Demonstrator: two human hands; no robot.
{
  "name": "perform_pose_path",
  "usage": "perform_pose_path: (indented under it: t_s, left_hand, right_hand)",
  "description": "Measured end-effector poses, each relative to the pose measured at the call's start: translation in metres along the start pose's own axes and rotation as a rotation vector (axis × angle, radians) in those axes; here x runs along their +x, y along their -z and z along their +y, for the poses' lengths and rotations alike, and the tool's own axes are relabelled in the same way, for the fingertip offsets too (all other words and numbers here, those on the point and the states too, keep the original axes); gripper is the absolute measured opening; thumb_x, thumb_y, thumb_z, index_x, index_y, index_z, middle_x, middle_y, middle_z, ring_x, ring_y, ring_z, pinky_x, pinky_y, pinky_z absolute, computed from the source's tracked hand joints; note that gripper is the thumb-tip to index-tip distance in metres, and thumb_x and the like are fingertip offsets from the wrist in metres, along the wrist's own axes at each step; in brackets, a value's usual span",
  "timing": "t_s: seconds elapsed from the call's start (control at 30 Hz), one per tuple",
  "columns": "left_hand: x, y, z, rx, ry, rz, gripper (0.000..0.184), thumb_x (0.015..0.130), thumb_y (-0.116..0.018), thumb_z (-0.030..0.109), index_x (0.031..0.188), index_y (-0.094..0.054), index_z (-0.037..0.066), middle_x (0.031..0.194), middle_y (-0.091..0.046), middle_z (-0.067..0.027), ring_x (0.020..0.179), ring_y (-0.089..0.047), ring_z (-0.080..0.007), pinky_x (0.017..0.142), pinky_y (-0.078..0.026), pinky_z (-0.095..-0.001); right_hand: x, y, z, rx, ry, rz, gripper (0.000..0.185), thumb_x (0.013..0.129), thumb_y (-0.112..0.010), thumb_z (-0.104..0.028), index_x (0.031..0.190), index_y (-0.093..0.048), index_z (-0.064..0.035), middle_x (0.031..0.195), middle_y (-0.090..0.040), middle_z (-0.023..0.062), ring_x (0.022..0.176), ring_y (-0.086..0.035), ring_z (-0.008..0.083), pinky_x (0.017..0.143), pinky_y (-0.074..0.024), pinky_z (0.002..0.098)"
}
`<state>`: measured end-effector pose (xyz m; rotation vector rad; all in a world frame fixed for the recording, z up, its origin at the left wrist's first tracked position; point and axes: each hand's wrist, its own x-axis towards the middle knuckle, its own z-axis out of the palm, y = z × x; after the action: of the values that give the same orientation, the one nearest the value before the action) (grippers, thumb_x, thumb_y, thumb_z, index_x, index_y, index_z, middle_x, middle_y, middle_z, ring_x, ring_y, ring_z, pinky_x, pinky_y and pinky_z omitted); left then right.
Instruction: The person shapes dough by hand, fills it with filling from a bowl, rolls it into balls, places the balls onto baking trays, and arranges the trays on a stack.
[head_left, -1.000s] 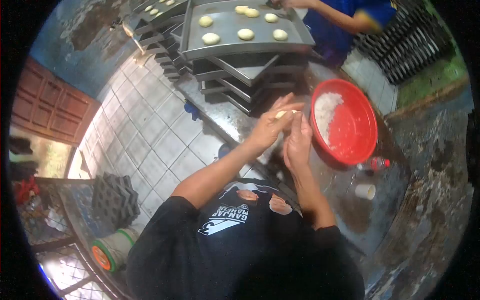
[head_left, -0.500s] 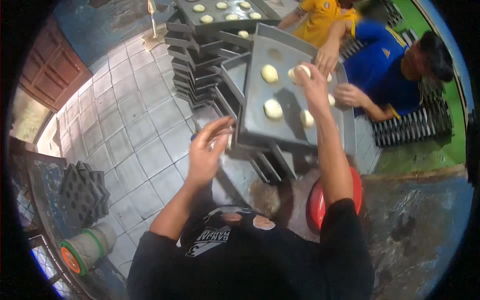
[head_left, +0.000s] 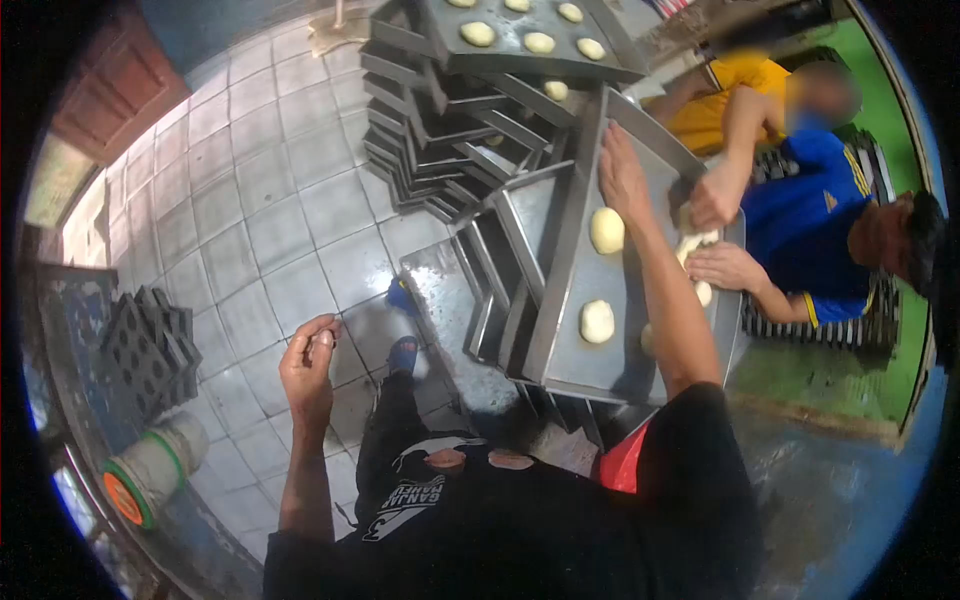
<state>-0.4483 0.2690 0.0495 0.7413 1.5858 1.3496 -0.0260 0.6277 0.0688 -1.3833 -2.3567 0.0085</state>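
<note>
Over the far left corner of the nearer grey metal tray (head_left: 570,345), my right hand (head_left: 622,175) lies with its fingers straight and no dough visible in it. A round dough piece (head_left: 607,230) sits just below that hand, and another dough piece (head_left: 597,322) is nearer to me. My forearm partly covers a third piece. Away from the tray, my left hand (head_left: 308,360) hangs above the tiled floor, fingers curled in towards the thumb, nothing seen in it.
A co-worker in blue (head_left: 805,215) has both hands at dough on the tray's right side; a person in yellow (head_left: 735,100) is behind. Another dough tray (head_left: 540,68) tops stacked trays at the back. A red basin (head_left: 622,462) shows below; a lidded bucket (head_left: 155,470) stands lower left.
My right hand has moved off the dough it was gripping to the tray's far left corner, its fingers now straight. My left hand has drawn left, away from the tray, and curled. The view has shifted.
</note>
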Motion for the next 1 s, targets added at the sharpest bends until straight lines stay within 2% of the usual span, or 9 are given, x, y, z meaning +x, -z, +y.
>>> perform_pose_path:
  t_s: [0.1, 0.17, 0.2, 0.3, 0.4, 0.63, 0.8, 0.97, 1.0]
  left_hand:
    - [0.022, -0.03, 0.005, -0.015, -0.059, -0.121, 0.025, 0.102, -0.059, 0.012, 0.12, -0.066, -0.003, 0.109, -0.071, -0.0112, 0.104, -0.066, -0.0197, 0.093, -0.051, -0.0338]
    - [0.031, -0.048, 0.018, -0.009, -0.109, -0.169, 0.024, 0.101, -0.059, 0.01, 0.12, -0.066, -0.004, 0.11, -0.071, -0.0116, 0.104, -0.066, -0.0197, 0.093, -0.052, -0.033]
    - [0.031, -0.056, 0.03, 0.053, -0.235, -0.235, 0.023, 0.101, -0.059, 0.007, 0.12, -0.066, -0.004, 0.11, -0.071, -0.0121, 0.103, -0.067, -0.0198, 0.093, -0.052, -0.0324]
    - [0.019, -0.074, 0.064, 0.095, -0.414, -0.326, 0.022, 0.1, -0.06, 0.004, 0.119, -0.066, -0.005, 0.111, -0.071, -0.0131, 0.101, -0.069, -0.0197, 0.092, -0.053, -0.0319]
    - [-0.003, -0.102, 0.081, 0.022, -0.502, -0.429, 0.022, 0.101, -0.059, 0.004, 0.119, -0.066, -0.006, 0.111, -0.071, -0.0136, 0.101, -0.07, -0.0196, 0.09, -0.055, -0.0317]
    - [-0.122, -0.19, 0.09, -0.323, -0.412, -0.534, 0.033, 0.106, -0.052, 0.013, 0.132, -0.058, -0.007, 0.118, -0.069, -0.0154, 0.119, -0.065, -0.023, 0.094, -0.055, -0.0337]
    - [-0.219, -0.236, 0.041, -0.241, -0.152, -0.896, 0.035, 0.111, -0.043, 0.029, 0.101, -0.061, 0.001, 0.088, -0.059, -0.0051, 0.083, -0.053, -0.0103, 0.075, -0.047, -0.0299]
    - [-0.322, -0.246, -0.044, -0.034, -0.19, -0.995, 0.04, 0.11, -0.047, 0.036, 0.086, -0.055, 0.006, 0.076, -0.05, 0.0008, 0.071, -0.047, -0.0083, 0.062, -0.042, -0.0297]
    - [-0.344, -0.248, -0.054, -0.062, -0.081, -1.028, 0.04, 0.11, -0.047, 0.036, 0.085, -0.055, 0.007, 0.075, -0.049, 0.0023, 0.07, -0.046, -0.0073, 0.061, -0.04, -0.0288]
  right_hand:
    - [0.004, 0.028, 0.001, 0.0, 0.091, -0.014, 0.055, 0.108, -0.042, -0.038, 0.145, -0.05, 0.0024, 0.158, -0.04, 0.0224, 0.149, -0.033, 0.037, 0.123, -0.0243, 0.0438]
    - [0.014, 0.07, -0.033, 0.69, -0.462, -0.239, 0.061, 0.108, -0.041, -0.047, 0.146, -0.05, -0.0003, 0.16, -0.04, 0.0172, 0.151, -0.032, 0.029, 0.122, -0.0243, 0.0412]
    - [0.016, 0.089, -0.033, 0.852, -0.507, -0.248, 0.063, 0.108, -0.042, -0.051, 0.147, -0.051, -0.0022, 0.156, -0.047, 0.0136, 0.146, -0.039, 0.0239, 0.12, -0.0272, 0.0387]
    - [-0.006, 0.111, -0.024, 0.712, -0.459, -0.106, 0.058, 0.106, -0.049, -0.046, 0.146, -0.052, -0.0033, 0.147, -0.056, 0.0135, 0.138, -0.049, 0.0238, 0.116, -0.0333, 0.0384]
    - [-0.082, 0.091, -0.059, 0.18, -0.152, -0.351, 0.048, 0.098, -0.062, -0.039, 0.13, -0.062, -0.0026, 0.123, -0.067, 0.0167, 0.12, -0.061, 0.0291, 0.101, -0.047, 0.0425]
    - [-0.229, 0.188, -0.206, 0.805, -0.565, 0.253, 0.035, 0.084, -0.08, -0.014, 0.114, -0.067, -0.0019, 0.105, -0.069, 0.0119, 0.098, -0.065, 0.016, 0.078, -0.0538, 0.0296]
    - [-0.377, 0.207, -0.287, 0.281, -0.365, 0.512, 0.037, 0.082, -0.079, -0.007, 0.115, -0.067, -0.0003, 0.114, -0.062, 0.0145, 0.1, -0.065, 0.0282, 0.077, -0.055, 0.0357]
    - [-0.527, 0.171, -0.325, 0.414, -0.745, 0.621, 0.031, 0.088, -0.074, -0.003, 0.118, -0.066, 0.0027, 0.099, -0.069, 0.0111, 0.086, -0.069, 0.0242, 0.08, -0.0534, 0.0316]
    - [-0.547, 0.169, -0.329, 0.725, -0.94, 0.758, 0.028, 0.092, -0.072, -0.004, 0.118, -0.067, 0.0039, 0.101, -0.07, 0.0097, 0.087, -0.068, 0.0198, 0.08, -0.0534, 0.0301]
